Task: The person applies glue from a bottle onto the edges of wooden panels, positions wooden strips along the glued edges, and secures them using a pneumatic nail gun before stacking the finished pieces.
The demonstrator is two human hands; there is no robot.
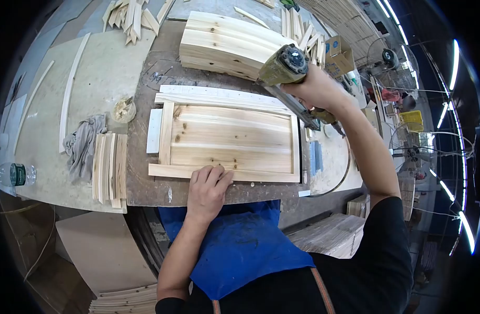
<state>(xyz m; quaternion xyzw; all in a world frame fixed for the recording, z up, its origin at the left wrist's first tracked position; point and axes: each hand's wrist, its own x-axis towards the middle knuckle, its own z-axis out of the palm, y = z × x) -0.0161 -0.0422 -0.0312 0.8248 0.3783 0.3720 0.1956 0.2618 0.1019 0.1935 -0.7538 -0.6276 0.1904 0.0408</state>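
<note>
A framed wooden panel lies flat on the worktable, with pale strips along its edges. The front strip runs out past the panel's left side. On this strip my left hand rests with its fingers bent and close together, gripping the near edge; the thumb is hidden. My right hand is closed around the handle of a nail gun. The gun is raised over the panel's right end, tilted, its nose apart from the wood as far as I can tell. A white stop strip borders the panel's far side.
A stack of boards stands behind the panel. At left are upright wood strips, a grey rag, a small tub and a bottle. Blue nail strips and an air hose lie at right.
</note>
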